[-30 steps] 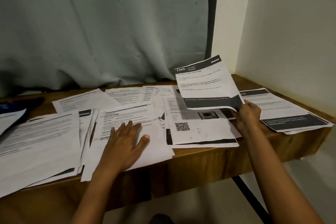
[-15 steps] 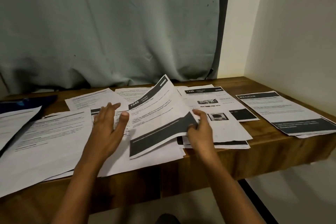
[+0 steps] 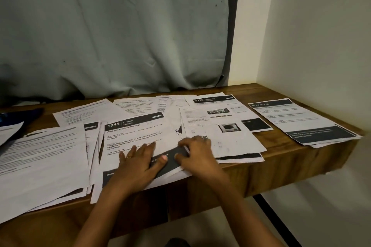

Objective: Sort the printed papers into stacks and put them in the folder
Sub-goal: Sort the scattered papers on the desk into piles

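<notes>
Lowered since before, the sheet [image 3: 135, 134] lies flat under both hands: left hand [image 3: 138, 164] spread open on it, right hand [image 3: 197, 154] pinching its dark edge.

The middle sheet [image 3: 136, 136] reads "1345 KITCHEN"; a farther sheet [image 3: 218, 104] — "1226"; the right-hand sheet [image 3: 297, 118] — "MULTI-ROOM".

Wooden table [image 3: 281, 168], grey-green curtain [image 3: 120, 32], pale wall [image 3: 321, 36]
</notes>
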Demonstrator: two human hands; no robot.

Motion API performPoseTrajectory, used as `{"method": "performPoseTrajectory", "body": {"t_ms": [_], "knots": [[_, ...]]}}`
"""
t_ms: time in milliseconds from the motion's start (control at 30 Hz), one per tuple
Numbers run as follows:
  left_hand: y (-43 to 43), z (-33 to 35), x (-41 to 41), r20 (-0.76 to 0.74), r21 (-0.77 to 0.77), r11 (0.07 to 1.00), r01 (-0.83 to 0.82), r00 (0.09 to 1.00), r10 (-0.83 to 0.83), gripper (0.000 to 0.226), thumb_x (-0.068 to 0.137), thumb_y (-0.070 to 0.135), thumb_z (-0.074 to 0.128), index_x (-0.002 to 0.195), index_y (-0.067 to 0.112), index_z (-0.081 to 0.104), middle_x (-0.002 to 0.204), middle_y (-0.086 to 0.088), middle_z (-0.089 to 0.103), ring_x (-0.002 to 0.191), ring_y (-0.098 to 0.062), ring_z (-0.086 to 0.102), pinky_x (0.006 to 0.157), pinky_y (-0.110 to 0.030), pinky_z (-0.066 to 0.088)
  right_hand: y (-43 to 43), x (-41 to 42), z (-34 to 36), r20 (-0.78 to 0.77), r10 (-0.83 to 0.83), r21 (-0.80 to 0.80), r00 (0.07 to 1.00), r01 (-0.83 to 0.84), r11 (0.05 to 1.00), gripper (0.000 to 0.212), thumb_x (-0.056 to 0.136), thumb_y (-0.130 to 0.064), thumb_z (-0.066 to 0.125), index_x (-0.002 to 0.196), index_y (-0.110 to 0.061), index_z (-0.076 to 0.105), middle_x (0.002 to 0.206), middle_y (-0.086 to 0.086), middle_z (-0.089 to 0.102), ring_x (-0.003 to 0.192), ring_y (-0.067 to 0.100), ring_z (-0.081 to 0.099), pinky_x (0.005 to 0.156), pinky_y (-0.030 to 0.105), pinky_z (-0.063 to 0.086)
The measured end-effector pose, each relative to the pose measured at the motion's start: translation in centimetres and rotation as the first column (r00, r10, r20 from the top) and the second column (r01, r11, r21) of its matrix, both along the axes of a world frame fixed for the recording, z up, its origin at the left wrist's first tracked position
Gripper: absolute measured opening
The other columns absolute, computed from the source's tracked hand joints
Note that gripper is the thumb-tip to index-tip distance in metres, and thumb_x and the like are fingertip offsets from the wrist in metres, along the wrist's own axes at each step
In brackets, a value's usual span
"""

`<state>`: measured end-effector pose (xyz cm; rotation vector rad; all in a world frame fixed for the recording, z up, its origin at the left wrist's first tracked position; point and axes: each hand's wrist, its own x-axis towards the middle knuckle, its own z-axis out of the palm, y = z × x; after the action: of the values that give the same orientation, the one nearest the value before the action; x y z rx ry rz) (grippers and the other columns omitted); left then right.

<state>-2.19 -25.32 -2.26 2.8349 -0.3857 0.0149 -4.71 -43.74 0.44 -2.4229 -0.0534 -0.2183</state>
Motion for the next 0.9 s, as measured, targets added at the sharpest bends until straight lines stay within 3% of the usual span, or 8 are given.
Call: {"method": "performPoseTrajectory", "body": {"t_ms": [67,167,300,400,467,667,900], "knots": [[-1.0,0.8,0.1,0.065,-0.005,1.0,-0.004,0.998,0.004,0.106,0.067,0.086,-0.015,0.153,0.029,0.01,0.161,-0.003,0.009,0.148,-0.026,-0.001,0.117,-0.049,-0.009,-3.1,1.5,1.2,0.049,-0.082,0.122,0.995,0.076,0.99,0.037,0.087,-0.032,0.065,0.123,-0.021,0.059,0.128,0.006,0.05,0.126,0.024,0.034,0.102,0.038,0.036],[-3.4,2.1,0.5,0.19,-0.027,0.998,0.062,0.98,-0.056,0.112,0.06,0.087,-0.013,0.152,0.031,0.015,0.161,-0.001,0.01,0.149,-0.021,-0.001,0.116,-0.041,-0.012,-10.0,5.7,2.6,0.113,-0.366,0.227,0.924,0.335,0.915,0.031,0.09,-0.028,0.063,0.117,-0.014,0.062,0.126,0.009,0.057,0.12,0.027,0.048,0.098,0.041,0.044],[-6.7,2.0,1.2,0.238,-0.02,0.982,0.186,0.955,-0.176,0.098,0.068,0.082,-0.008,0.152,0.035,0.014,0.161,0.006,0.008,0.148,-0.015,0.0,0.116,-0.04,-0.013,-18.1,9.7,1.8,0.016,-0.615,-0.046,0.788,0.615,0.787,0.044,0.092,-0.033,0.056,0.122,-0.001,0.055,0.126,0.019,0.056,0.117,0.035,0.048,0.086,0.036,0.04],[-8.0,0.3,1.8,0.195,-0.018,0.978,0.207,0.96,-0.2,0.101,0.066,0.084,-0.01,0.152,0.036,0.012,0.161,0.008,0.005,0.148,-0.015,-0.002,0.118,-0.045,-0.012,-20.3,10.2,0.5,-0.084,-0.633,-0.189,0.769,0.612,0.768,0.062,0.09,-0.045,0.058,0.132,-0.003,0.044,0.137,0.019,0.043,0.129,0.036,0.035,0.101,0.045,0.036],[-8.4,-0.8,2.1,0.148,-0.014,0.981,0.195,0.97,-0.191,0.112,0.057,0.089,-0.017,0.152,0.037,0.012,0.161,0.008,0.004,0.148,-0.016,-0.002,0.117,-0.047,-0.012,-20.9,10.2,-0.4,-0.059,-0.617,-0.256,0.785,0.586,0.769,0.07,0.087,-0.052,0.058,0.135,-0.005,0.04,0.141,0.019,0.037,0.132,0.037,0.031,0.105,0.049,0.031],[-8.4,-1.7,2.7,0.122,0.017,0.986,0.167,0.978,-0.168,0.12,0.049,0.09,-0.025,0.151,0.04,0.013,0.161,0.009,0.007,0.148,-0.016,0.0,0.116,-0.044,-0.011,-22.2,10.9,-1.2,-0.055,-0.617,-0.137,0.785,0.606,0.784,0.077,0.074,-0.06,0.069,0.127,-0.01,0.046,0.135,0.018,0.045,0.127,0.036,0.038,0.103,0.048,0.033],[-8.5,-1.8,2.9,0.115,0.039,0.986,0.162,0.98,-0.165,0.115,0.052,0.09,-0.019,0.151,0.041,0.012,0.161,0.009,0.006,0.148,-0.015,-0.001,0.117,-0.043,-0.011,-22.9,11.6,-1.5,-0.035,-0.66,0.027,0.75,0.661,0.75,0.046,0.078,-0.039,0.074,0.112,-0.013,0.06,0.116,0.012,0.062,0.112,0.031,0.053,0.097,0.044,0.042]]}}
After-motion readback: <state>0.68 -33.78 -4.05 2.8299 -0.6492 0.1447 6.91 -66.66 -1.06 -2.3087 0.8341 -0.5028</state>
